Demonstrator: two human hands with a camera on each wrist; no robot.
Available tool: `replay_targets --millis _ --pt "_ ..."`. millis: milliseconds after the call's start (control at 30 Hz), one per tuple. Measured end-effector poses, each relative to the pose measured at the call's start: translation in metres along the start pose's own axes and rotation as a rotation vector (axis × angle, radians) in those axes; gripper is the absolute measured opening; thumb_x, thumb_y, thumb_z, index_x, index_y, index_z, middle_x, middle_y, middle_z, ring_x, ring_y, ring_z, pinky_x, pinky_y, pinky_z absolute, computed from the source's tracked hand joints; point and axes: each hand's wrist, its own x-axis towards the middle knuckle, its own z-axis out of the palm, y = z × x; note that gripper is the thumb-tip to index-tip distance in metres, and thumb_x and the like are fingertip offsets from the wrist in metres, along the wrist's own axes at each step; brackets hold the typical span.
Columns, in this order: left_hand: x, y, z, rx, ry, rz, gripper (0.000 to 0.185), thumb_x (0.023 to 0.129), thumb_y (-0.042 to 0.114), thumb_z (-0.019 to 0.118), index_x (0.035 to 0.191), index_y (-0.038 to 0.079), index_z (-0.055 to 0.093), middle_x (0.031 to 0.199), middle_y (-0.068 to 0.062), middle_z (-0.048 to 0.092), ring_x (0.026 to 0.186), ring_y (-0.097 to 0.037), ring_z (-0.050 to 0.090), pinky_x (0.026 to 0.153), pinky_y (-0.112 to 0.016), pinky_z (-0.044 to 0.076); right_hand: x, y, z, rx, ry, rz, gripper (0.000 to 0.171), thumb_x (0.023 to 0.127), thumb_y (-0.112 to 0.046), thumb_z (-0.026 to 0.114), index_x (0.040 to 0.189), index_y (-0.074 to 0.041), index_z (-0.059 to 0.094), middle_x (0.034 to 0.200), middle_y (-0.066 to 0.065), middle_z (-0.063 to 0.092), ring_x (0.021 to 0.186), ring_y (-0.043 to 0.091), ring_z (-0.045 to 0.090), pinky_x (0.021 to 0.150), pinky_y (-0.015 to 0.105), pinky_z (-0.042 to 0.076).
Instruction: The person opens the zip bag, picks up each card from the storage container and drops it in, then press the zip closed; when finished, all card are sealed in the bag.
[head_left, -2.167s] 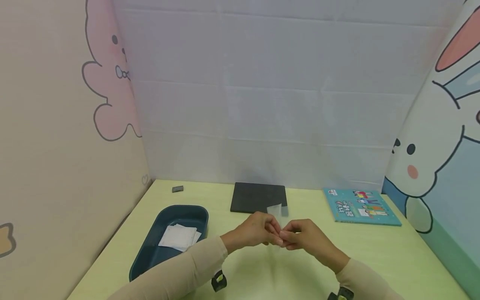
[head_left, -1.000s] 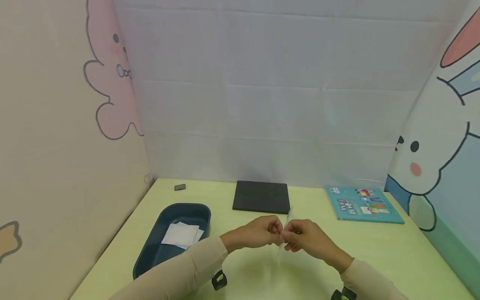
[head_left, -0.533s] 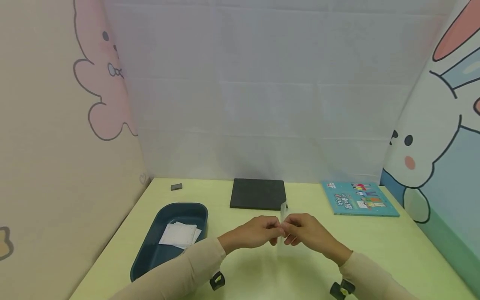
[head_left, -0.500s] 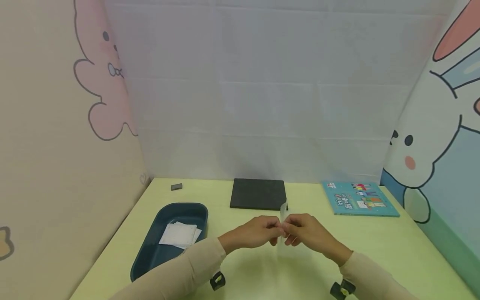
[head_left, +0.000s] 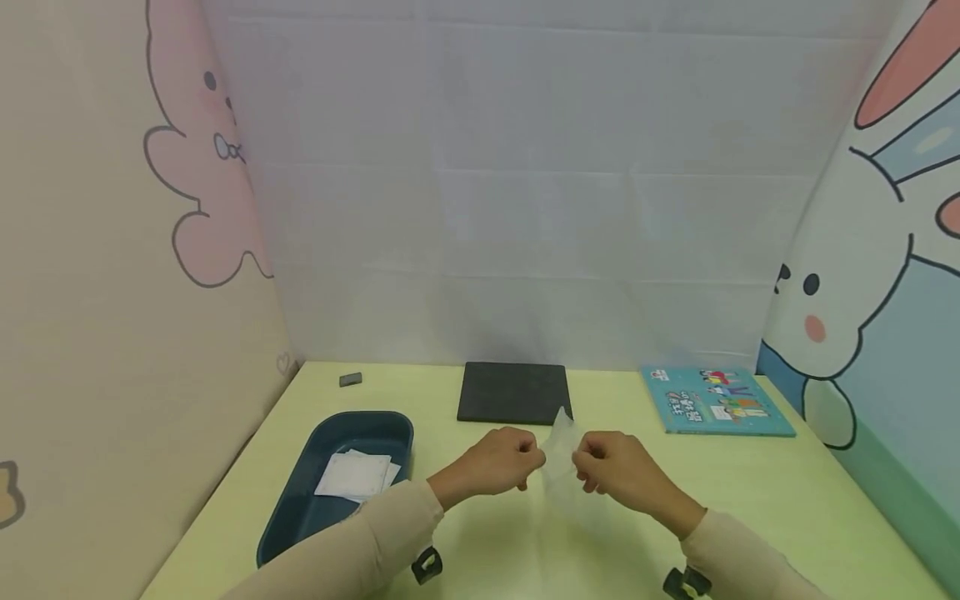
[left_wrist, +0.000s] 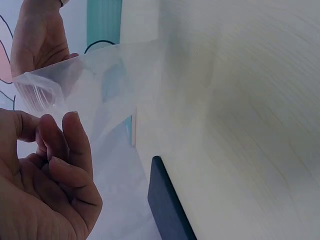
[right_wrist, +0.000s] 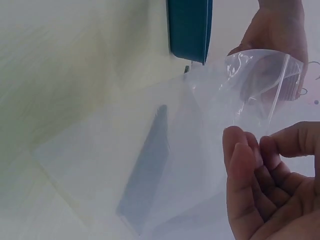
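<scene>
From the head view, the left hand (head_left: 501, 460) and the right hand (head_left: 611, 467) have drawn a little apart compared with half a second ago, when their fingertips met. The clear plastic bag (head_left: 561, 467) now spreads between them above the counter (head_left: 750, 500) instead of standing as a thin edge-on strip. This reads as the bag's mouth being pulled open. Each hand's grip is a pinch on one side of the bag's top edge.

Farther back lie a black pad (head_left: 514, 392), a teal picture book (head_left: 716, 401) to the right and a small grey block (head_left: 350, 380) to the left. A dark blue tray (head_left: 296, 517) holding white paper sheets (head_left: 354, 476) sits just left of the left forearm. Nothing lies between the hands and these things.

From the left wrist view, the fingers (left_wrist: 70, 145) curl against the bag's (left_wrist: 115, 95) near edge; the other hand (left_wrist: 40, 45) holds the far side.

From the right wrist view, the fingers (right_wrist: 245, 165) pinch the film (right_wrist: 225, 115), its mouth gaping toward the other hand (right_wrist: 280, 35), with the tray (right_wrist: 190, 27) beyond.
</scene>
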Motion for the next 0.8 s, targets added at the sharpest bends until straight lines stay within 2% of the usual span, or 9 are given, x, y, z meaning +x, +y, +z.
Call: replay_targets --millis 100,200,267,333,433,533,667,800 --pt "0.0 0.004 0.003 0.062 0.004 -0.034 0.029 0.095 0.027 0.055 0.069 0.014 0.056 0.066 0.001 0.061 0.061 -0.02 0.061 0.048 -0.03 0.036 -0.003 -0.003 0.004 -0.032 0.03 -0.031 0.012 0.094 -0.011 0.06 0.083 -0.008 0.057 0.076 0.0 0.068 0.065 0.018 0.067 0.054 0.032 0.051" --pt "0.002 0.011 0.009 0.191 -0.002 -0.056 0.031 0.091 0.033 0.057 0.065 0.017 0.056 0.058 0.005 0.054 0.051 -0.013 0.05 0.045 -0.029 0.032 -0.005 -0.008 0.007 -0.03 0.012 -0.109 0.012 0.092 -0.005 0.063 0.087 -0.008 0.052 0.077 0.001 0.068 0.064 0.015 0.066 0.053 0.03 0.048" --pt "0.005 0.014 0.012 0.27 -0.004 -0.044 0.03 0.09 0.035 0.057 0.064 0.019 0.056 0.055 0.006 0.049 0.048 -0.01 0.042 0.044 -0.029 0.03 -0.005 -0.01 0.009 -0.052 0.001 -0.162 0.011 0.091 0.0 0.061 0.09 -0.008 0.054 0.078 0.0 0.068 0.063 0.012 0.066 0.053 0.029 0.049" --pt "0.007 0.016 0.014 0.315 -0.005 -0.015 0.031 0.092 0.034 0.057 0.065 0.02 0.055 0.054 0.006 0.046 0.047 -0.01 0.039 0.044 -0.029 0.029 -0.005 -0.011 0.01 -0.121 0.019 -0.197 0.01 0.09 0.002 0.061 0.093 -0.008 0.062 0.075 -0.005 0.066 0.061 0.007 0.062 0.054 0.027 0.048" --pt "0.008 0.019 0.014 0.322 0.016 0.022 0.03 0.093 0.028 0.058 0.065 0.019 0.054 0.053 0.007 0.046 0.045 -0.009 0.038 0.042 -0.027 0.028 -0.004 -0.012 0.011 -0.275 0.093 -0.204 0.015 0.087 0.002 0.062 0.092 -0.009 0.071 0.072 -0.01 0.061 0.057 0.002 0.054 0.056 0.026 0.047" --pt "0.008 0.02 0.015 0.306 0.048 0.04 0.03 0.09 0.025 0.059 0.063 0.018 0.051 0.051 0.007 0.045 0.044 -0.008 0.037 0.042 -0.025 0.027 -0.005 -0.014 0.013 -0.399 0.149 -0.192 0.013 0.084 0.0 0.065 0.085 -0.01 0.074 0.07 -0.012 0.057 0.057 0.001 0.048 0.056 0.026 0.045" --pt "0.007 0.02 0.016 0.287 0.078 0.042 0.026 0.087 0.024 0.062 0.063 0.017 0.053 0.053 0.007 0.048 0.045 -0.009 0.041 0.043 -0.025 0.029 -0.007 -0.017 0.013 -0.458 0.154 -0.157 0.011 0.083 -0.005 0.072 0.076 -0.013 0.07 0.063 -0.011 0.052 0.053 0.004 0.045 0.052 0.027 0.042" --pt "0.006 0.017 0.015 0.298 0.102 0.031 0.02 0.082 0.02 0.062 0.064 0.017 0.053 0.055 0.007 0.049 0.047 -0.01 0.041 0.044 -0.027 0.029 -0.008 -0.019 0.011 -0.516 0.143 -0.088 0.01 0.08 -0.003 0.072 0.078 -0.012 0.07 0.066 -0.007 0.053 0.054 0.008 0.046 0.049 0.03 0.042"
